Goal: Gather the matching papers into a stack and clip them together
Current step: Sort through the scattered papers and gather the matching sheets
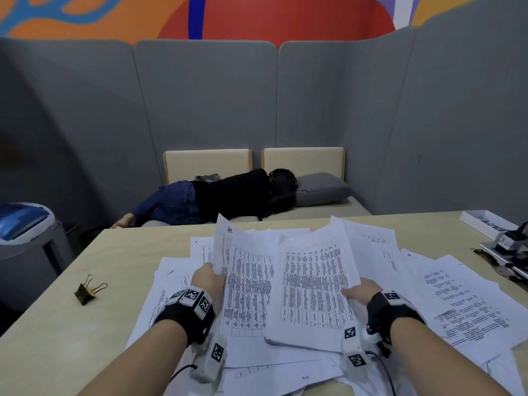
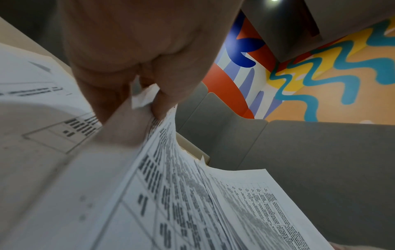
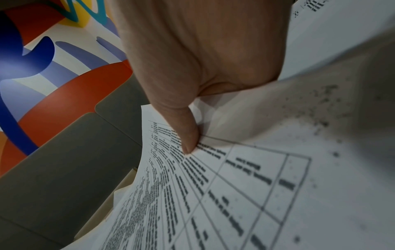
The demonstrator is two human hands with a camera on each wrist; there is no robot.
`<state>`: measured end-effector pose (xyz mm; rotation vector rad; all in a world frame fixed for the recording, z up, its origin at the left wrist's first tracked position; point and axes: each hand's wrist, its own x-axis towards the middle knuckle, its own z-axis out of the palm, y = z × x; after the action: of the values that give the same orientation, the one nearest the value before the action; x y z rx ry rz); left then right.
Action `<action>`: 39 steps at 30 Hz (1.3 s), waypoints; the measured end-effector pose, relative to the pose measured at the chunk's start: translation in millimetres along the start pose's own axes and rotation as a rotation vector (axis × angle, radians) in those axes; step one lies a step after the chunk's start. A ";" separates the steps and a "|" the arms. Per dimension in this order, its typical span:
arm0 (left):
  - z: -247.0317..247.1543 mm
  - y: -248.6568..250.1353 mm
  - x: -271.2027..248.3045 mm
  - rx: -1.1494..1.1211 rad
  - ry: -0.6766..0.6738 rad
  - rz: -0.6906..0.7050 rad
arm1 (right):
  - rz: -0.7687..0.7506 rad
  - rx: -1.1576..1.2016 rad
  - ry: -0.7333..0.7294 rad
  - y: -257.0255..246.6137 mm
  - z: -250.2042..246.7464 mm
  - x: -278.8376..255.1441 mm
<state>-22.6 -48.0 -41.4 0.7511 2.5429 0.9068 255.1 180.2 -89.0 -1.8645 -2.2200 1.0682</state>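
Printed table sheets lie spread over the table in a loose heap point(image 1: 445, 295). My left hand point(image 1: 208, 278) pinches the left edge of a raised table sheet point(image 1: 245, 284); in the left wrist view the fingers point(image 2: 162, 94) clamp that paper's edge point(image 2: 166, 194). My right hand point(image 1: 361, 290) holds a thicker stack of table sheets point(image 1: 314, 284), lifted off the heap; in the right wrist view the thumb point(image 3: 183, 135) presses on its top page point(image 3: 235, 186) and the other fingers are hidden beneath. A black binder clip point(image 1: 87, 290) lies alone on the table at the left.
A white tray point(image 1: 483, 224) and a small device point(image 1: 511, 241) sit at the table's right edge point(image 1: 428, 221). Beyond the table, a person lies on a bench point(image 1: 228, 195) against grey partitions. A bin point(image 1: 25, 232) stands at the left.
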 end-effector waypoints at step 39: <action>-34.1 38.7 34.9 -0.843 0.155 0.129 | 0.068 0.559 -0.058 -4.6 -4.4 -22.3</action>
<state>-52.6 -18.8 4.7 0.5751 1.9212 1.9423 259.3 162.3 -74.7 -1.6758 -1.6436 1.5665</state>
